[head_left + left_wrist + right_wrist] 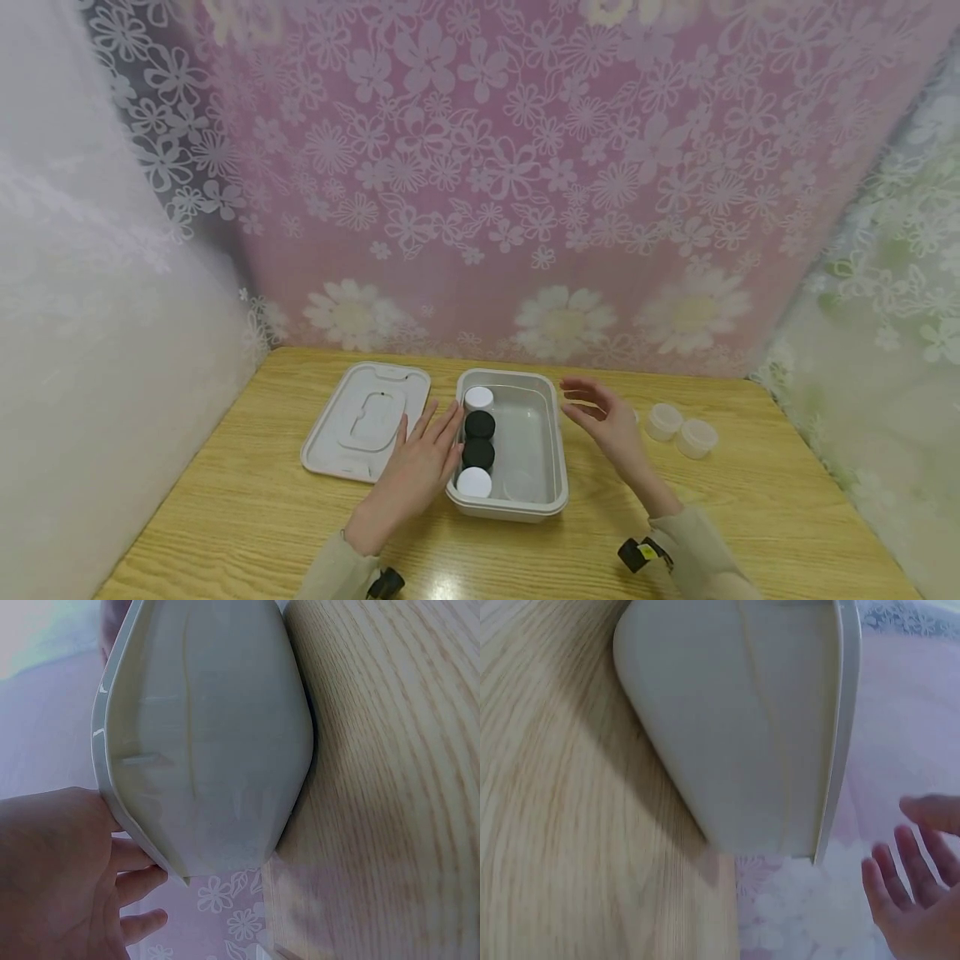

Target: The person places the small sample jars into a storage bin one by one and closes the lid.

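A white rectangular plastic box (pixel 562 467) stands uncovered on the table. Along its left inner side runs a row of round pieces: a white one (pixel 478 398) at the far end, two black ones (pixel 479 425) in the middle, another white one (pixel 474 482) at the near end. A clear round piece (pixel 520 485) lies at the box's near right. My left hand (pixel 422 457) rests at the left rim, fingers extended; the left wrist view shows it against the rim (pixel 103 742). Beside the right rim, my right hand (pixel 606 421) hovers with loosely bent fingers, holding nothing.
A white lid (pixel 322 446) with a moulded centre lies left of the box, partly behind my left hand. To the right sit translucent round cups (pixel 664 422), one partly hidden by my right wrist. A floral curtain (pixel 480 208) hangs behind the wooden table (pixel 225 500).
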Demonstrator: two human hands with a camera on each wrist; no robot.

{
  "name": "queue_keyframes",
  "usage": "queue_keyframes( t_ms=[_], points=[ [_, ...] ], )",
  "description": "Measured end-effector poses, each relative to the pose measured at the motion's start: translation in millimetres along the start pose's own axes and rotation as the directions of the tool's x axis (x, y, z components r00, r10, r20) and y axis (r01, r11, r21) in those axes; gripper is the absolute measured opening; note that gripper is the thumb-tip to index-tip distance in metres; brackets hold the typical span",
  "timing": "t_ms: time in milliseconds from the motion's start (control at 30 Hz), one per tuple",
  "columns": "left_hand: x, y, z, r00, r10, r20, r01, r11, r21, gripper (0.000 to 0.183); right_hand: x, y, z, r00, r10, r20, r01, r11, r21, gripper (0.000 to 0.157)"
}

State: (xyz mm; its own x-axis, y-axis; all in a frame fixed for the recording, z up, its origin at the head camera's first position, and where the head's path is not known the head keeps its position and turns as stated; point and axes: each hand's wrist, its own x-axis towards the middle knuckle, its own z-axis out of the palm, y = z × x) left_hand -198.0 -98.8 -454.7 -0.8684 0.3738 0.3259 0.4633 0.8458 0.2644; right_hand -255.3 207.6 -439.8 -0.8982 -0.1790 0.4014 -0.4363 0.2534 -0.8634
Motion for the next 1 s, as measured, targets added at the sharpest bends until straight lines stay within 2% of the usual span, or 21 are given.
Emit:
queue_keyframes(
  t_ms=[233,367,500,800,900,1000],
  points=[
    [-0.2,0.4,0.8,1.0,0.001,-0.008,-0.001,1.0,0.007,0.051,-5.4,8.3,-22.7,0.986,0.011,-0.164,-0.021,0.998,-0.058,0.043],
    [-0.5,0.4,1.4,1.0,0.001,-0.01,-0.001,1.0,0.003,0.051,-9.9,15.5,-35.5,0.974,0.031,-0.225,-0.062,0.989,-0.131,0.043],
    [-0.8,0.0,1.9,1.0,0.0,-0.007,0.0,1.0,-0.002,0.052,-14.4,22.7,-47.1,0.967,0.054,-0.25,-0.106,0.974,-0.202,0.047],
    [-1.4,-0.1,1.2,1.0,-0.002,0.001,0.002,1.0,-0.003,0.052,-15.1,37.0,-64.3,0.971,0.168,-0.168,-0.209,0.94,-0.271,0.054],
    [-0.5,0.6,0.2,1.0,-0.007,0.008,0.007,1.0,-0.005,0.052,-14.6,40.2,-67.4,0.961,0.244,-0.13,-0.272,0.922,-0.275,0.059],
    [0.1,1.2,0.0,1.0,-0.007,0.01,0.007,1.0,-0.001,0.051,-15.2,40.6,-68.6,0.939,0.335,-0.077,-0.343,0.903,-0.258,0.067]
  ],
)
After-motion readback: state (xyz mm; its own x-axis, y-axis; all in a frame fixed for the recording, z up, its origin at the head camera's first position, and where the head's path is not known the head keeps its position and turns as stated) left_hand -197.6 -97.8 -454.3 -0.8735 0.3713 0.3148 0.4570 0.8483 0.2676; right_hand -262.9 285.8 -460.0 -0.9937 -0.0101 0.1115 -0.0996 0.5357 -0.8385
